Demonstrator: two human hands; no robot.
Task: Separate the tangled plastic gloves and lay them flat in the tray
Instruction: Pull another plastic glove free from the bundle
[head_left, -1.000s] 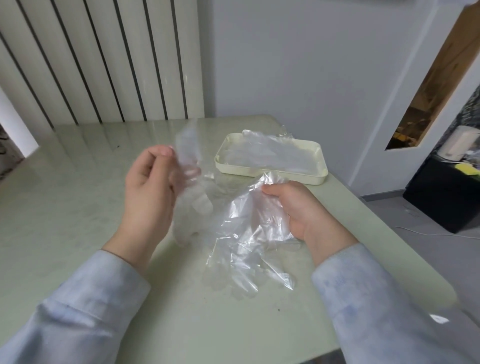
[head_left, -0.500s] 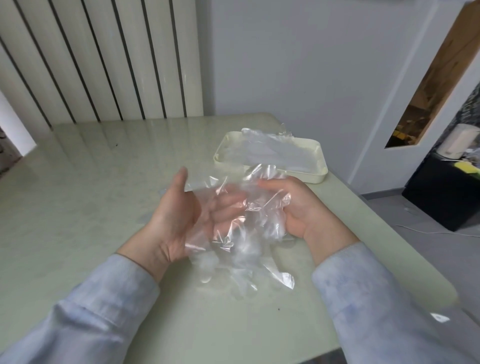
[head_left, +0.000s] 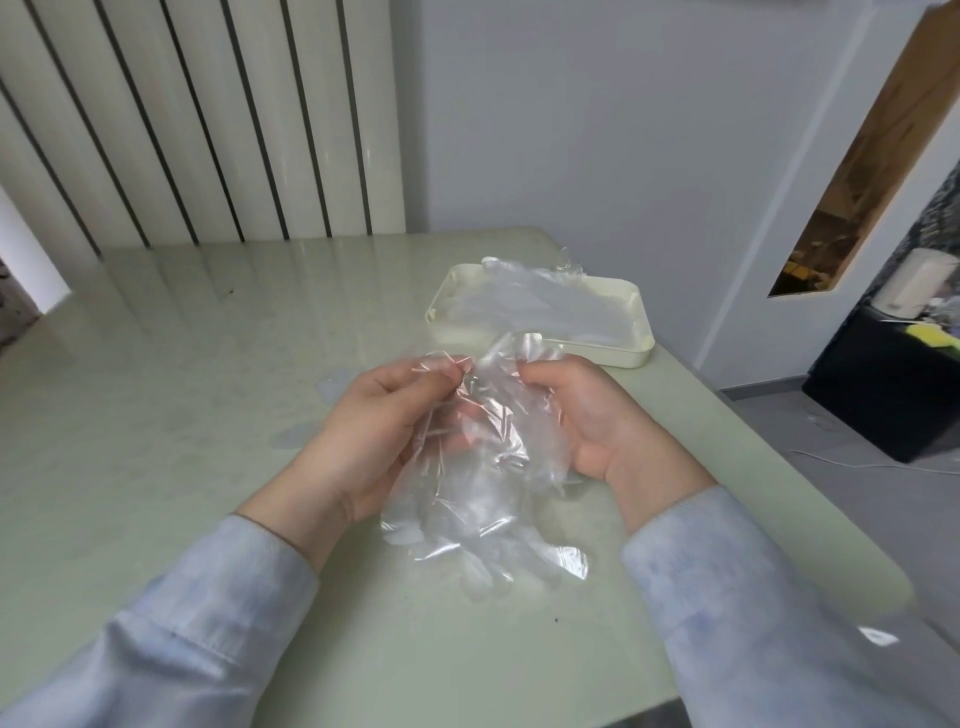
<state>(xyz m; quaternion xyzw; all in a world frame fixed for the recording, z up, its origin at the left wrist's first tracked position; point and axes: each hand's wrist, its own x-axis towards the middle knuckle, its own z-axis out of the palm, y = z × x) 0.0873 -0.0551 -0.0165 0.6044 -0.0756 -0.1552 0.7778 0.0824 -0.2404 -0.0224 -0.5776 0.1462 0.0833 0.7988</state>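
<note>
Left hand (head_left: 379, 431) and right hand (head_left: 597, 421) each pinched the top edge of the tangled gloves (head_left: 483, 483); the bunch trailed onto the table (head_left: 182, 389). Tray (head_left: 602, 355) at 1 o'clock held flat clear film (head_left: 550, 306), at least one glove. Bunch not yet separated; probably mid-task.

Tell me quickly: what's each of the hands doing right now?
Left hand: pinching the tangled plastic gloves.
Right hand: gripping the same gloves.

we see through one camera worn on the head, facing forward and down across the table (head_left: 156, 415). it sits close above the left hand (head_left: 374, 441) and right hand (head_left: 597, 421), the tray (head_left: 643, 325) farther ahead.
</note>
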